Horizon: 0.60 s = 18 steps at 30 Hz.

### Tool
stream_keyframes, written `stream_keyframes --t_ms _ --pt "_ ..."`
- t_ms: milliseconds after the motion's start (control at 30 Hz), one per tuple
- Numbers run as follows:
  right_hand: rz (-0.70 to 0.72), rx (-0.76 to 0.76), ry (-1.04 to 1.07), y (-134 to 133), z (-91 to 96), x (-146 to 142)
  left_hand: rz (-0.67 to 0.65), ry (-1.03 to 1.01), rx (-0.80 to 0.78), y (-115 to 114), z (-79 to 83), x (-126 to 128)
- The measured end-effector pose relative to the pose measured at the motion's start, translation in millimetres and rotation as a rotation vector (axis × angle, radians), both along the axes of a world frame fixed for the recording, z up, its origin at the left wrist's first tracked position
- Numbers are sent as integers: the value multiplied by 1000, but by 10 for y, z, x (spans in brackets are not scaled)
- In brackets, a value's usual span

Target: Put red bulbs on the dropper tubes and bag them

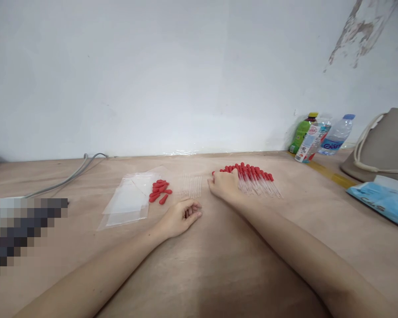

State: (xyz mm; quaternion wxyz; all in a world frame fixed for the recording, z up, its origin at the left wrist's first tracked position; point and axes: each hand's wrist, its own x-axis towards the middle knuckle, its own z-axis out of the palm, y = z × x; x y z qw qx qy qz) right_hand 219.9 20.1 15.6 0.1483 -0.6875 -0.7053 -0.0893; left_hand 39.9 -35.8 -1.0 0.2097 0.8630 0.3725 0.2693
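My left hand (182, 217) rests on the table with its fingers loosely curled. A gap shows between thumb and fingers, and nothing is visible in them. Just beyond it lie a row of thin clear tubes (191, 186) and a small heap of red rubber bulbs (159, 190). My right hand (224, 184) is closed at the left end of a row of droppers (252, 176), each a clear tube with a red bulb. A red bulb peeks out by its fingertips, so it appears to grip a dropper; the tube is hidden behind the hand.
Clear plastic bags (128, 198) lie stacked left of the bulbs. A grey cable (69, 176) runs along the far left. At the right stand a green bottle (300, 134) and a water bottle (336, 134), near a blue packet (381, 201) and a beige bag (381, 145).
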Motion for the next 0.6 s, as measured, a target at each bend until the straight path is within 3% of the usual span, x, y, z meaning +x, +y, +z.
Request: stream_keyframes --t_ms 100,233,300,433,600 --pt "-4 -43 58 49 -5 -185 57 53 166 19 19 -33" --pt "-49 -117 105 162 -18 -349 345 303 513 115 111 -182" --pt "-64 -147 118 201 -16 -375 465 484 597 173 147 -267" --pt "-67 -168 123 215 -6 -375 590 714 553 238 133 -356" --pt "-38 -133 98 137 -20 -350 606 860 510 213 86 -356"
